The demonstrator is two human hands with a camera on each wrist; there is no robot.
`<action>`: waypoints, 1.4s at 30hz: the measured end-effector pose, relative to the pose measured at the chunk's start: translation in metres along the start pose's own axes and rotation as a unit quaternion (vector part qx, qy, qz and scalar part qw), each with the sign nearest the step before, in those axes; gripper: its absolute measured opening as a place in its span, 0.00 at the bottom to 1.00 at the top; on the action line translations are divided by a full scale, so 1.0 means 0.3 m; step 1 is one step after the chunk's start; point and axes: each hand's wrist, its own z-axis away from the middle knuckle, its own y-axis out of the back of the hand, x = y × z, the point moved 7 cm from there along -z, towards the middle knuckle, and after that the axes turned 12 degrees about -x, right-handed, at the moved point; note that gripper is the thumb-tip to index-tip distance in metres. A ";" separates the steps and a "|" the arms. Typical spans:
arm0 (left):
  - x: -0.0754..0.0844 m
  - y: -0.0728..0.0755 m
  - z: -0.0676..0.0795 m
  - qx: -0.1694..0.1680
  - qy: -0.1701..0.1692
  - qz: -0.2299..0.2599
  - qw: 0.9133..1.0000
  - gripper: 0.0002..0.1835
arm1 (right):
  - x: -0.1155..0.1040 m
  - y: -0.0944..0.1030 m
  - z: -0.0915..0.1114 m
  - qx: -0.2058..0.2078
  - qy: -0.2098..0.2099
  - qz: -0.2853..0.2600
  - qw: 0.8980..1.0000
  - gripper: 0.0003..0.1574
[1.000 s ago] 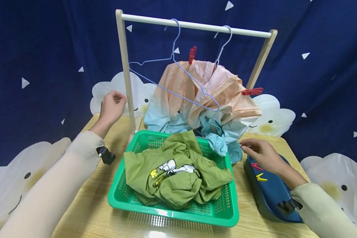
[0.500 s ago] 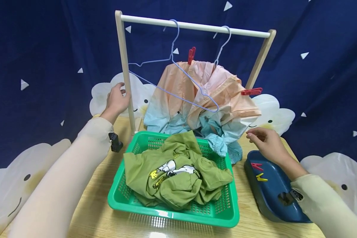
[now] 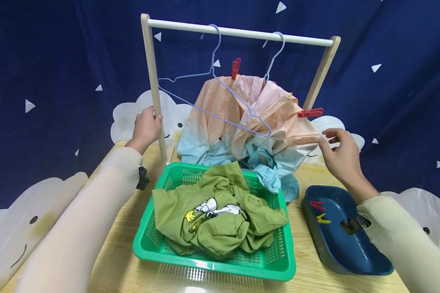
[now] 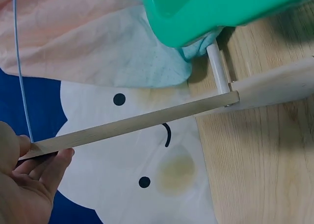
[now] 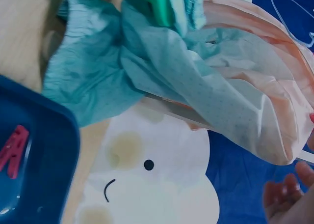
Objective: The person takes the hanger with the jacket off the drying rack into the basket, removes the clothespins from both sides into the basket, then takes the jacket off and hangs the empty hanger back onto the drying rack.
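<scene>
My left hand [image 3: 147, 126] grips the left wooden post [image 3: 155, 89] of the clothes rack; in the left wrist view its thumb and fingers lie on opposite sides of the post. A peach-to-blue jacket [image 3: 220, 101] hangs from a hanger on the rack's right half. Two red clothespins, an upright one [image 3: 236, 68] and a sideways one [image 3: 310, 113], are on it. At the jacket's right edge is my right hand [image 3: 342, 156], thumb against the cloth and fingers apart. The right wrist view shows its fingers [image 5: 292, 184] just beside the fabric, not closed on it.
A bare blue wire hanger [image 3: 214, 101] hangs left of the jacket. In front stands a green basket [image 3: 212, 266] holding an olive garment [image 3: 212, 215] with a cartoon print. A dark blue bin [image 3: 355, 260] with red and yellow clothespins [image 3: 323, 219] sits to the right.
My left hand has moved right onto the rack post and wrapped around it. My right hand has risen from above the bin to the jacket's right edge.
</scene>
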 end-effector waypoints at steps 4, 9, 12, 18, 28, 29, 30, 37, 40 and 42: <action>-0.001 -0.011 0.011 0.011 0.006 -0.008 1.000 0.15 | 0.006 -0.031 -0.062 -0.087 -0.011 0.002 0.996 0.32; -0.002 -0.023 0.021 0.027 0.012 -0.010 1.000 0.14 | 0.004 -0.081 -0.129 -0.195 -0.011 0.011 0.981 0.32; -0.001 -0.025 0.029 0.031 0.015 -0.007 0.999 0.15 | -0.011 -0.090 -0.161 -0.216 0.010 0.015 0.976 0.26; 0.004 -0.027 0.033 0.029 0.021 -0.012 0.999 0.15 | -0.047 -0.114 -0.194 -0.282 0.024 -0.011 0.959 0.15; 0.006 -0.035 0.035 0.034 0.020 -0.017 0.999 0.15 | -0.074 -0.172 -0.187 -0.376 -0.008 -0.094 0.922 0.19; 0.006 -0.034 0.035 0.037 0.020 -0.018 0.999 0.15 | -0.077 -0.176 -0.188 -0.375 -0.009 -0.096 0.922 0.20; 0.006 -0.034 0.035 0.040 0.018 -0.020 0.999 0.15 | -0.078 -0.178 -0.189 -0.372 -0.009 -0.097 0.923 0.20; 0.003 -0.037 0.038 0.049 0.016 -0.028 0.998 0.16 | -0.069 -0.185 -0.192 -0.342 -0.003 -0.105 0.934 0.13; 0.002 -0.040 0.038 0.046 0.016 -0.029 0.998 0.16 | -0.065 -0.180 -0.190 -0.329 0.006 -0.111 0.938 0.12; 0.002 -0.040 0.037 0.049 0.015 -0.031 0.998 0.16 | -0.066 -0.175 -0.187 -0.323 0.014 -0.115 0.939 0.13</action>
